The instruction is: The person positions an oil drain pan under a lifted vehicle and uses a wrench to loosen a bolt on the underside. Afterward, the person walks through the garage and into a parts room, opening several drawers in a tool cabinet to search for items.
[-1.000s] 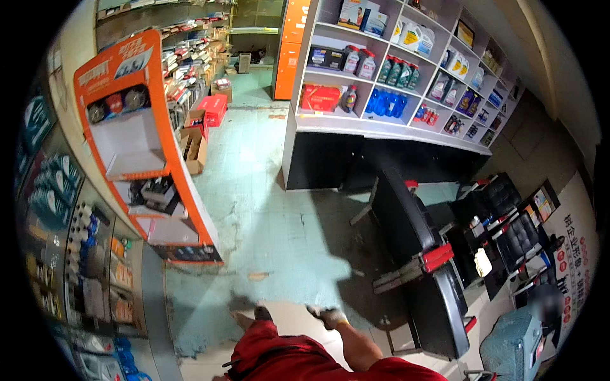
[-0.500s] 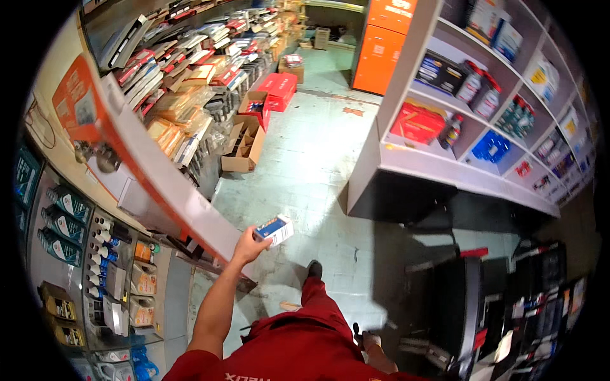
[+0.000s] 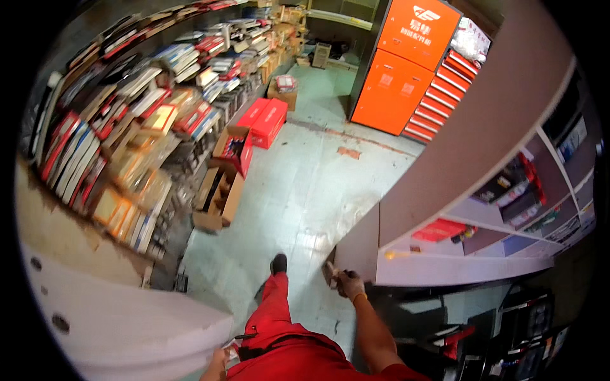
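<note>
At the lower edge, beside my red-clad hip, my left hand [image 3: 219, 364] is only partly in view. Its fingers are closed on a small box [image 3: 234, 350], of which just a pale edge shows. My right hand [image 3: 349, 285] reaches forward beside the lower front corner of the grey shelf unit [image 3: 357, 254], a yellowish band on its wrist. Its fingers are curled in shadow against a small brownish-grey thing [image 3: 329, 274], whose kind I cannot make out.
Packed shelves of flat boxes [image 3: 152, 95] line the left. An open cardboard carton [image 3: 232, 200] and red boxes [image 3: 270, 120] stand on the floor along them. A pale counter [image 3: 127, 324] is near left. Orange cabinets [image 3: 397, 89] and red drawers [image 3: 438, 101] stand ahead.
I have stepped forward and the view has turned right. My left hand has dropped from in front of me to my side with the box. My right hand has come into view.
</note>
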{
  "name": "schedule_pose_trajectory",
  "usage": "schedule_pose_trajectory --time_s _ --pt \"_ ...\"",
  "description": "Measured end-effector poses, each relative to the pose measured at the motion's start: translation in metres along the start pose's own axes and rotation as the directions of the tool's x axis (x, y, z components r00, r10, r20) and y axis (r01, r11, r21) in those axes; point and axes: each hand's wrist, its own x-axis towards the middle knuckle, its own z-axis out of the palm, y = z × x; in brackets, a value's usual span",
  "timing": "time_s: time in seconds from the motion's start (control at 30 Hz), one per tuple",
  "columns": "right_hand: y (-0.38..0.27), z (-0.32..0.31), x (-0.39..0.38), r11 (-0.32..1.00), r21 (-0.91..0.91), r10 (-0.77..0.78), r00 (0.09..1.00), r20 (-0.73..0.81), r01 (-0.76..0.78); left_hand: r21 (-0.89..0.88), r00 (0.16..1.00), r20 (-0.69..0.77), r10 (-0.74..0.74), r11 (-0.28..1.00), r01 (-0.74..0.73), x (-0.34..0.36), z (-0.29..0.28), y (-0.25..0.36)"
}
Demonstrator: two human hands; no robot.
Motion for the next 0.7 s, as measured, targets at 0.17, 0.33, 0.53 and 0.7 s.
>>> schedule_pose_trajectory --time_s 0.17,0.33,0.53,0.7 --pt "-0.119 0.057 0.065 0.951 -0.309 0.027 0.997 0.076 -0.002 -0.199 0.967 -0.148 -0.208 0.964 0.177 0.094 -0.021 0.191" --pt "-0.131 0.078 0.214 0.955 -0.219 0.204 0.979 0.005 -0.198 0.048 0.957 -0.239 0.165 0.986 -0.158 0.275 -0.059 0.48" --pt "-0.171 0.087 0.377 0.935 0.203 0.309 0.949 -0.06 -0.291 -0.21 0.844 -0.108 0.524 0.818 -0.535 0.314 -0.003 0.851" --pt "-0.21 0.087 0.511 0.839 0.376 0.438 0.898 -0.037 -0.394 -0.138 0.832 0.056 0.552 0.83 -0.541 0.349 0.052 0.966"
